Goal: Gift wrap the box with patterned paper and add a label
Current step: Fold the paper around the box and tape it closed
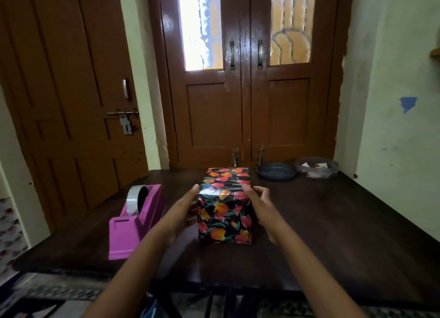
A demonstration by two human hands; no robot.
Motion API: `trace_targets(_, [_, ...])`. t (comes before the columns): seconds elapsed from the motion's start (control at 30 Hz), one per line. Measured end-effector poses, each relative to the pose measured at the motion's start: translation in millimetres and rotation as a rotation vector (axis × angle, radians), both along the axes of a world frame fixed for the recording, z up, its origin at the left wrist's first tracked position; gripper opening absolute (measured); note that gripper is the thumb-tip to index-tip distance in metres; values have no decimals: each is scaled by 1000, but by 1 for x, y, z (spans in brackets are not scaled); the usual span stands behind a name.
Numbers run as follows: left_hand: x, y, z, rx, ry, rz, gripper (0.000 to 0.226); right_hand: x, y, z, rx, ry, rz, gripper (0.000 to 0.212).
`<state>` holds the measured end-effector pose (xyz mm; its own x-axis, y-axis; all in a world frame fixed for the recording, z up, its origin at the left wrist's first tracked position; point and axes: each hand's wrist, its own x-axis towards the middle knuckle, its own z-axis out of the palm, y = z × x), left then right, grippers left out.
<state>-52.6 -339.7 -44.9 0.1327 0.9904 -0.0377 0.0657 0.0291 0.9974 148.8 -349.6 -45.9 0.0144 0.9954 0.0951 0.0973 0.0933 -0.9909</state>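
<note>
Centrally, box point(225, 213) between left hand point(184, 207), right hand point(259, 204)

Dim room, backlit by blown-out door panes point(201, 25) — glare on wrapping point(214, 191), wide-angle edge warping

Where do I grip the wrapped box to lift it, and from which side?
Grip the box by its two long side faces, left hand from the left, right hand from the right. It sits flat, long axis pointing away, so those faces are broad and reachable; the tape dispenser stands apart.
</note>
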Motion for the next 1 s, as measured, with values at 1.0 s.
trace_targets(1.0, [50, -14, 43, 139, 266, -89, 57, 48, 1, 28, -126, -9, 49, 61])
